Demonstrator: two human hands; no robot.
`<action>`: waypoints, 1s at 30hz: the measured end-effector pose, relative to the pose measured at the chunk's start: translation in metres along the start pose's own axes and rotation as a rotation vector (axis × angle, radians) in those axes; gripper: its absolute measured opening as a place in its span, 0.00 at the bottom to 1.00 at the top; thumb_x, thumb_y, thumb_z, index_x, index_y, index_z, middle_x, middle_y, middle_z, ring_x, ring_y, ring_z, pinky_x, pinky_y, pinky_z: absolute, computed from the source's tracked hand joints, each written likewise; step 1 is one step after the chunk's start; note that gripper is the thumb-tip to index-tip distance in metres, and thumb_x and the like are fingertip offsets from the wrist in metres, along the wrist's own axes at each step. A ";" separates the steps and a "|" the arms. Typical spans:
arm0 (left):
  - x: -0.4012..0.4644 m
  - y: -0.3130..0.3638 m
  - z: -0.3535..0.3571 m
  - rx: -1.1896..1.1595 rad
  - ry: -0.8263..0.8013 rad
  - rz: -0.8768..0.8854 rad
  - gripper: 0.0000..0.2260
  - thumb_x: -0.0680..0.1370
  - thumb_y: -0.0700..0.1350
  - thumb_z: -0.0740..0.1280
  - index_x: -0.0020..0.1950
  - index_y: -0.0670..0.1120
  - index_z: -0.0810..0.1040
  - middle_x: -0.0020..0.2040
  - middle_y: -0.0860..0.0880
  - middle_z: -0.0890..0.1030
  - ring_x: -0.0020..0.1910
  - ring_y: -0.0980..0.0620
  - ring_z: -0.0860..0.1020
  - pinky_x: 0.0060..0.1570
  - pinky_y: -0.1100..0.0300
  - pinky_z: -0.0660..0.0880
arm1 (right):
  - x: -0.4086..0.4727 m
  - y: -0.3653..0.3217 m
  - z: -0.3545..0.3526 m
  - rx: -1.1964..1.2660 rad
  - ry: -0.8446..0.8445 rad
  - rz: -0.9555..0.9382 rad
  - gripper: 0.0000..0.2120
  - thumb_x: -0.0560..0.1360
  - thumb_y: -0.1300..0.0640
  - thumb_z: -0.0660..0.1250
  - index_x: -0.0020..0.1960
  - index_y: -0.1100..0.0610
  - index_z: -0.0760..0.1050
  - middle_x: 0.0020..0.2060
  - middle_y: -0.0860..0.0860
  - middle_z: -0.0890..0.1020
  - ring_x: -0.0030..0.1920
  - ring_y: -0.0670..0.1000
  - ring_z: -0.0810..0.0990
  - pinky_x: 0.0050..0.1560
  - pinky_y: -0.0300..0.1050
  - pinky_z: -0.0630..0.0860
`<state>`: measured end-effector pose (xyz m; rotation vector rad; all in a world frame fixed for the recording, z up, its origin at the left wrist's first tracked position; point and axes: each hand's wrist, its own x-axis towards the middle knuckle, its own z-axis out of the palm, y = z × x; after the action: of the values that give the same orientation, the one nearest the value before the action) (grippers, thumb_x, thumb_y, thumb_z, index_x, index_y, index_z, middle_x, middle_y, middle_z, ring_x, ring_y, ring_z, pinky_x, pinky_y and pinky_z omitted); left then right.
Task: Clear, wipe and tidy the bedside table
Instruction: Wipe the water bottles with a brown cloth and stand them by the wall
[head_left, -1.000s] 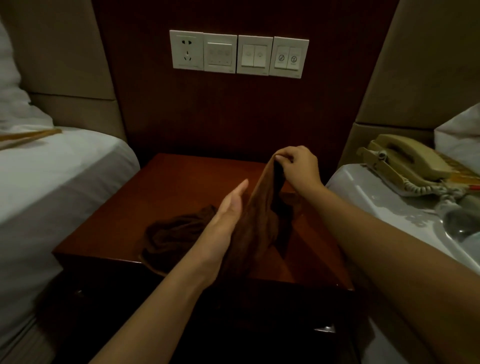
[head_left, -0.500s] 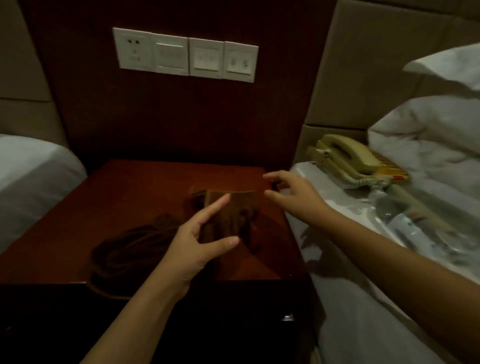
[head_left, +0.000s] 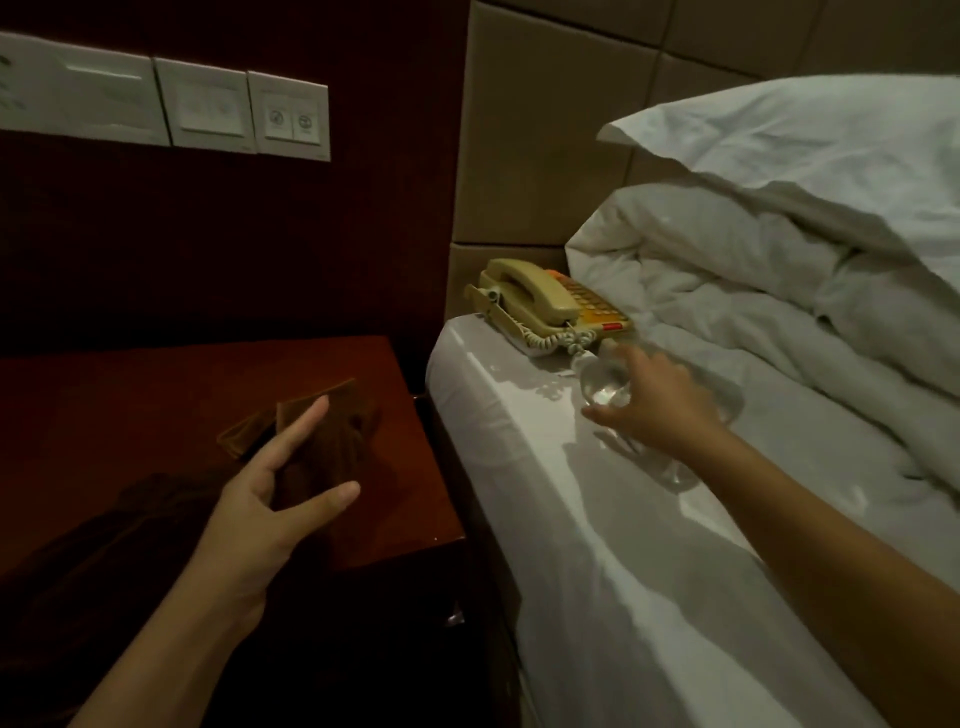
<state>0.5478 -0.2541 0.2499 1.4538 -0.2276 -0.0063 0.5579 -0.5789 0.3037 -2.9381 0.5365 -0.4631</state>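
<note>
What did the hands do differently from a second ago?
The right hand let go of the brown cloth, which it was holding up, and reached right, over the bed, to the clear bottle beside the phone. Its fingers are around the bottle, not clearly gripping. The cloth dropped onto the bedside table. The left hand stayed open over the cloth. Phone and bottle stayed put.

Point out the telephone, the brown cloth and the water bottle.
telephone (head_left: 535, 294): head view, on the handset.
brown cloth (head_left: 340, 415): head view, on the folded top layer.
water bottle (head_left: 602, 387): head view, on the clear shoulder.
</note>
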 end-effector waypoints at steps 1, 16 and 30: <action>-0.001 0.000 0.000 0.026 0.009 0.006 0.35 0.68 0.36 0.72 0.66 0.66 0.68 0.62 0.65 0.69 0.56 0.72 0.68 0.53 0.70 0.67 | 0.001 0.000 0.002 -0.066 -0.042 0.003 0.39 0.67 0.39 0.71 0.72 0.47 0.59 0.68 0.56 0.69 0.66 0.60 0.69 0.60 0.57 0.72; -0.006 0.012 -0.037 -0.575 0.199 -0.217 0.38 0.72 0.28 0.55 0.77 0.57 0.53 0.62 0.47 0.72 0.63 0.44 0.72 0.51 0.50 0.73 | -0.057 -0.060 -0.019 0.230 -0.027 -0.352 0.32 0.69 0.49 0.72 0.69 0.39 0.62 0.53 0.42 0.75 0.48 0.43 0.74 0.45 0.38 0.72; -0.006 0.017 -0.055 -0.772 0.119 -0.138 0.19 0.78 0.43 0.50 0.61 0.47 0.76 0.50 0.44 0.84 0.48 0.46 0.83 0.45 0.50 0.77 | -0.068 -0.205 0.066 1.310 -0.411 -0.616 0.33 0.71 0.57 0.72 0.69 0.36 0.62 0.64 0.42 0.72 0.62 0.43 0.75 0.59 0.53 0.77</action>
<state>0.5485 -0.1968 0.2607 0.6944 -0.0144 -0.1081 0.5850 -0.3599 0.2572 -1.7337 -0.5634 -0.1210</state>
